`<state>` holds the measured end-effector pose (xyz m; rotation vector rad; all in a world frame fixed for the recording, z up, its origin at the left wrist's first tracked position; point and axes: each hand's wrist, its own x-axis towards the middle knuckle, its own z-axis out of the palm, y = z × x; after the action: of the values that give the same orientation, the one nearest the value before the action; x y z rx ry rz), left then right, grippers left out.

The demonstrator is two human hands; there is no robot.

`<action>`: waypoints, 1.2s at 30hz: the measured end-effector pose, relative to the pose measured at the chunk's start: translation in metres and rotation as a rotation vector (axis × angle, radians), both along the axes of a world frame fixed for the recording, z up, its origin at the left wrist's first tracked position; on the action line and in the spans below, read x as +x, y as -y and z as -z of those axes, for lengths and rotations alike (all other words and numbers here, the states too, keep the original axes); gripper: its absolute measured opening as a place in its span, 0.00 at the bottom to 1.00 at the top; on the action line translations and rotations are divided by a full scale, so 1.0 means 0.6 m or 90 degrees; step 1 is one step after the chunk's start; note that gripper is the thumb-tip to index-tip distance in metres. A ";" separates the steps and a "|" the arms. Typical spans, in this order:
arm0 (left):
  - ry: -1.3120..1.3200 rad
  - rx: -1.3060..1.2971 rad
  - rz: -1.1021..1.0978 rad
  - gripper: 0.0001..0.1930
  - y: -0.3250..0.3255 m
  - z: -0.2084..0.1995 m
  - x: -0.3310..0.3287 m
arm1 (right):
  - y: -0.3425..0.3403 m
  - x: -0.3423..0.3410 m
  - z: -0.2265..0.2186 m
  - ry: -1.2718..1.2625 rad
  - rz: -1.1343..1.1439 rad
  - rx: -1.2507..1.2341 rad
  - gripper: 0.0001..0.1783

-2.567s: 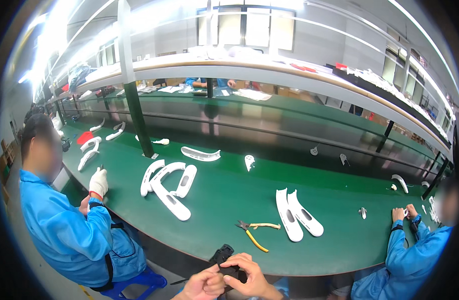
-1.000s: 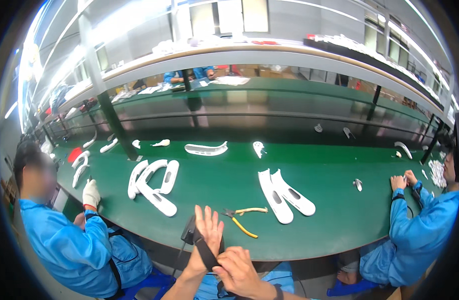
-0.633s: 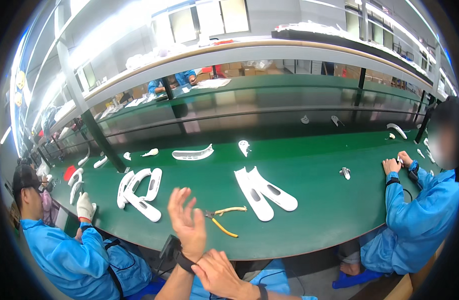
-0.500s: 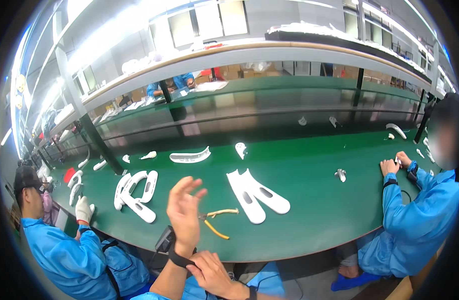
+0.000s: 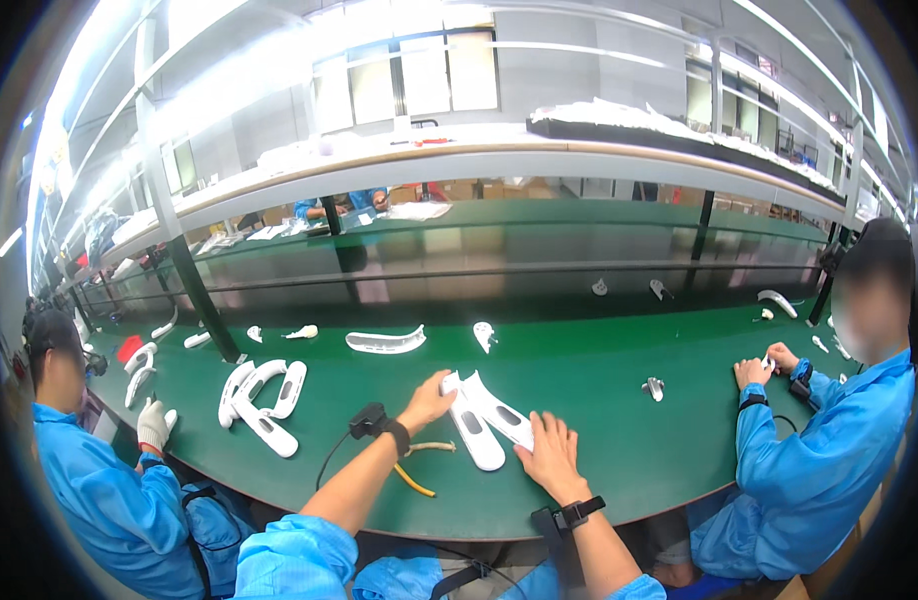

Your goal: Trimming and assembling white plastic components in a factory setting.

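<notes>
Two long white plastic parts (image 5: 476, 432), each with a grey oval inset, lie on the green table in front of me, their far ends close together. My left hand (image 5: 427, 402) has its fingers closed at the far end of the left part. At the near end of the right-hand white part (image 5: 500, 411), my right hand (image 5: 552, 450) grips its rounded tip between thumb and fingers. Yellow-handled pliers (image 5: 416, 482) lie beside my left wrist, partly behind the forearm. Both of my wrists wear black straps.
A cluster of white curved parts (image 5: 264, 408) lies to the left. Farther back are a curved white strip (image 5: 386, 341) and small white pieces (image 5: 484, 336). Co-workers in blue sit at left (image 5: 109, 500) and right (image 5: 829, 450). A shelf (image 5: 459, 160) spans above the table.
My right hand has left the left wrist strap and moved right to a white part. My left hand has lowered from the air to the other part's far end.
</notes>
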<state>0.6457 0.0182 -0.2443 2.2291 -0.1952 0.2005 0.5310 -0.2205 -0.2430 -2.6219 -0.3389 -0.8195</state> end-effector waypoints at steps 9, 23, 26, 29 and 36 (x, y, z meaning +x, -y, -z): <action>0.024 0.006 -0.050 0.15 0.045 -0.024 0.005 | -0.059 -0.022 -0.032 -0.078 -0.044 0.067 0.25; -0.348 -0.490 0.152 0.18 0.020 -0.046 -0.008 | -0.080 -0.051 -0.014 -0.029 0.027 -0.215 0.30; -0.354 -0.501 0.198 0.21 0.016 -0.078 -0.031 | -0.053 -0.027 -0.003 -0.085 0.058 -0.199 0.27; -0.161 -0.383 0.184 0.28 -0.005 -0.077 -0.040 | -0.038 -0.029 -0.014 -0.123 0.090 -0.072 0.23; 0.219 0.068 0.104 0.18 -0.203 -0.060 -0.102 | 0.037 -0.021 0.008 -0.195 0.192 -0.012 0.24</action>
<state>0.5848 0.1398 -0.2086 2.2575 -0.5844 0.4936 0.5187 -0.2427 -0.2476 -2.8003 0.1365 -0.4883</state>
